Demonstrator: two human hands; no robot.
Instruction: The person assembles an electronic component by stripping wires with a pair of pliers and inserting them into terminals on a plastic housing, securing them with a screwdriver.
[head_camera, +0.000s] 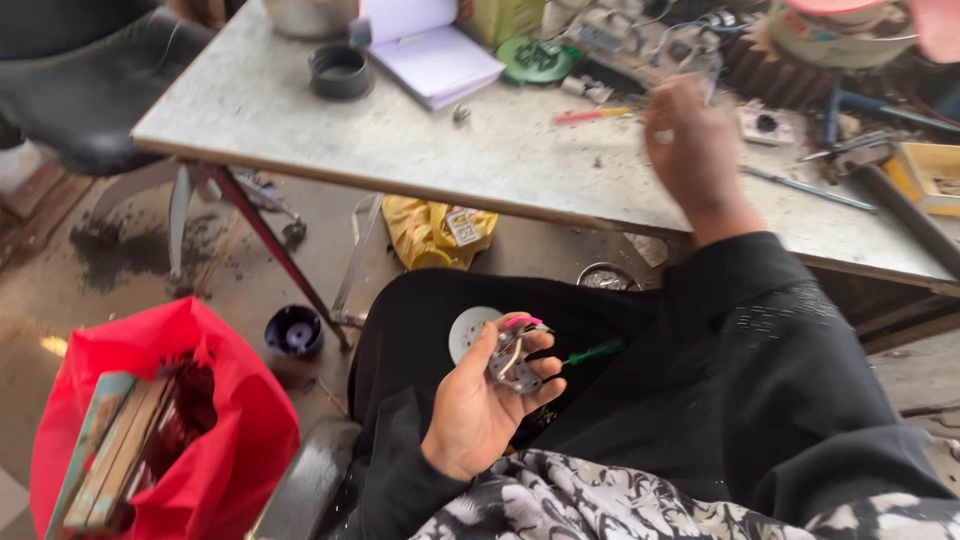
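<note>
Head view, left hand (478, 405): cupping, palm up over the lap, fingers curling loosely around a small metal switch part (516, 358) with wires.
Part's lie: sitting at the fingertips (long axis running up-down).
Right hand (692, 152): reaching far forward over the cluttered table (330, 130), blurred; I cannot tell its grip.
Nearer hand: the left.

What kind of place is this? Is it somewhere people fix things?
Probably a small repair workshop. The worn table is littered with tools, like a screwdriver, and wires. The left hand holds a small metal part.
</note>
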